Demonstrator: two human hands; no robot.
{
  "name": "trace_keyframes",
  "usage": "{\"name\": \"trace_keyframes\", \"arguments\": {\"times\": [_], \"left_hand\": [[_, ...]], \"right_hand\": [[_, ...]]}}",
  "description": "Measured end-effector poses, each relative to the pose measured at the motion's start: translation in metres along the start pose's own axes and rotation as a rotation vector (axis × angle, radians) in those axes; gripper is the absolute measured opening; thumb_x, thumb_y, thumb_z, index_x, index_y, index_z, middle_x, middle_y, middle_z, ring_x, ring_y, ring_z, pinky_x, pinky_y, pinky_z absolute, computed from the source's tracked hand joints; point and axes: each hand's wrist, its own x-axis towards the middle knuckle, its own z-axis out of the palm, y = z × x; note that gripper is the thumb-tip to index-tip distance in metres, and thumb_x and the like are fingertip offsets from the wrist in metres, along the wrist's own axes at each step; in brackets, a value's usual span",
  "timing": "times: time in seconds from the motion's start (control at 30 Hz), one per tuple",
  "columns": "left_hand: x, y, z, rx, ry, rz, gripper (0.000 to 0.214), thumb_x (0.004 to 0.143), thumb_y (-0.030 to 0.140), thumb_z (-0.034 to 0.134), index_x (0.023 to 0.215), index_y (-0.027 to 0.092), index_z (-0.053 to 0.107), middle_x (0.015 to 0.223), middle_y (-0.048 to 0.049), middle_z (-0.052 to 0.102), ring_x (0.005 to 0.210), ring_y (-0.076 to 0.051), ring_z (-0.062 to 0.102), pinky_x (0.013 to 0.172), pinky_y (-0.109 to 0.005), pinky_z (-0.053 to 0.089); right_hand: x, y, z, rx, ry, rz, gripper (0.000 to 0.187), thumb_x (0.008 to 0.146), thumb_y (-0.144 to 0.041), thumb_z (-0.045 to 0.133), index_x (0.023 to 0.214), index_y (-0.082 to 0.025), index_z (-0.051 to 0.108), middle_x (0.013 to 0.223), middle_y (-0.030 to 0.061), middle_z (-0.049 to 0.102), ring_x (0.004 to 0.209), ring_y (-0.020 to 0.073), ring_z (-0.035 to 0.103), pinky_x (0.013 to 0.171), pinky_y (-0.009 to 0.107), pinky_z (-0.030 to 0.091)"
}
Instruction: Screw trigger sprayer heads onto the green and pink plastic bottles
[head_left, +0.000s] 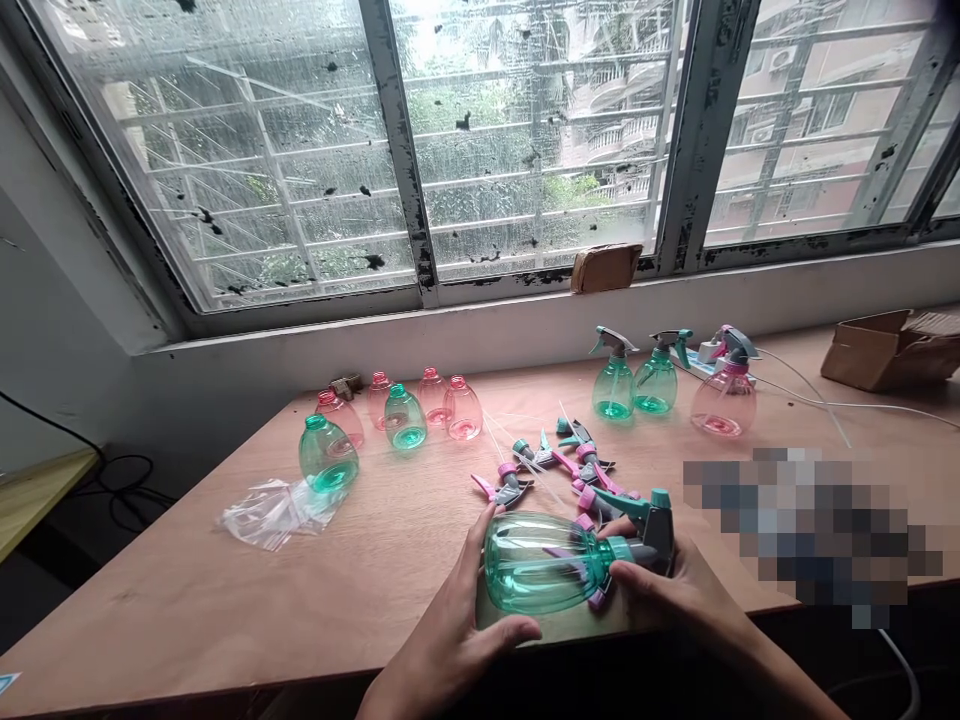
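Observation:
A clear green spray bottle [544,565] lies sideways in the air between my hands, above the table's front edge. My left hand [469,610] cups its rounded base, thumb below and fingers behind. At the neck, my right hand [675,585] grips the green collar and the grey-and-green spray head [658,535]. A thin tube runs inside the bottle. Behind it lies a pile of loose spray heads [589,465], pink-and-grey and green-and-grey, partly hidden by the bottle.
Headless pink bottles [463,408] and green bottles [328,455] stand at the back left, near a plastic bag [277,515]. Bottles with spray heads [615,385] stand at the back right, by a power strip [697,365]. Further right are a cardboard box [862,350] and a blurred patch.

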Motion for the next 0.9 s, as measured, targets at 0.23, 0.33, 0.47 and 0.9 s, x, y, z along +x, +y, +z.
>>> {"name": "trace_keyframes", "arguments": {"times": [0.23, 0.33, 0.47, 0.9], "left_hand": [[0.001, -0.001, 0.0, 0.117, -0.015, 0.04, 0.109, 0.084, 0.024, 0.078, 0.165, 0.028, 0.005, 0.172, -0.0103, 0.02, 0.158, -0.032, 0.017, 0.13, -0.051, 0.013], [0.0, 0.003, -0.003, 0.069, -0.036, -0.012, 0.111, 0.081, 0.038, 0.084, 0.165, 0.026, 0.013, 0.172, -0.0107, 0.021, 0.158, -0.036, 0.017, 0.13, -0.051, 0.013], [0.0, 0.015, -0.009, -0.026, -0.056, -0.005, 0.103, 0.084, 0.054, 0.078, 0.164, 0.026, 0.02, 0.17, -0.0104, 0.028, 0.154, -0.04, 0.026, 0.129, -0.052, 0.02], [-0.001, 0.004, 0.0, -0.048, -0.086, -0.016, 0.141, 0.062, 0.032, 0.097, 0.164, 0.035, -0.001, 0.165, -0.0112, 0.036, 0.136, -0.04, 0.051, 0.119, -0.051, 0.04]], "right_hand": [[0.0, -0.003, -0.001, -0.026, 0.065, -0.013, 0.048, 0.076, -0.056, 0.084, 0.099, -0.016, 0.07, 0.054, -0.0042, 0.059, 0.051, 0.016, 0.053, 0.051, 0.026, 0.04], [-0.001, -0.005, 0.0, -0.009, 0.071, -0.031, 0.047, 0.075, -0.058, 0.083, 0.096, -0.018, 0.07, 0.054, -0.0032, 0.059, 0.05, 0.0167, 0.054, 0.051, 0.027, 0.043], [-0.005, -0.004, 0.002, -0.011, 0.1, -0.062, 0.044, 0.072, -0.052, 0.088, 0.095, -0.019, 0.072, 0.053, -0.0033, 0.059, 0.048, 0.0162, 0.054, 0.049, 0.026, 0.041], [-0.003, -0.001, -0.001, 0.103, 0.104, -0.029, 0.043, 0.073, -0.049, 0.089, 0.093, -0.017, 0.069, 0.057, -0.0009, 0.064, 0.049, 0.0144, 0.054, 0.05, 0.026, 0.04]]}}
